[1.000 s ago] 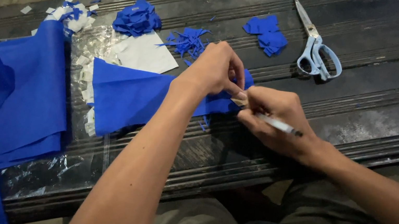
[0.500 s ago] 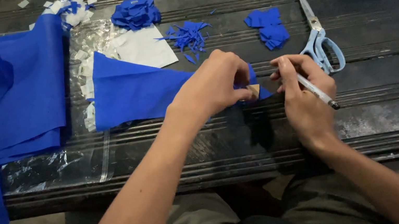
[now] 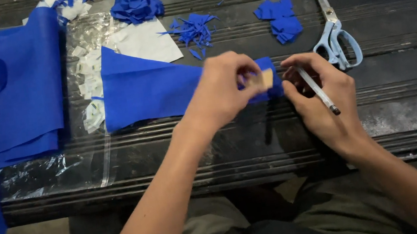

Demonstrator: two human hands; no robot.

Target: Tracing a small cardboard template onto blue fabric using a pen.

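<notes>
— What are we seeing lying on the dark ridged bench (image 3: pixel 415 102)?

— At far right, scissors (image 3: pixel 336 32) with pale blue handles are resting. Left of them, small blue squares (image 3: pixel 279 21) and blue scraps (image 3: pixel 195 28) are sitting.

— And at the left?

— We are finding clear plastic sheet (image 3: pixel 51 170) spreading under big blue fabric (image 3: pixel 22 89), white paper bits (image 3: pixel 89 91), a white sheet (image 3: pixel 148 43), a blue rosette (image 3: pixel 136 4), and a folded blue piece (image 3: pixel 149 87) near the middle.

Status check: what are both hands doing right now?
Left hand pinches folded blue fabric strip. Right hand grips thin white pen. Blue-handled scissors lie apart.
</notes>
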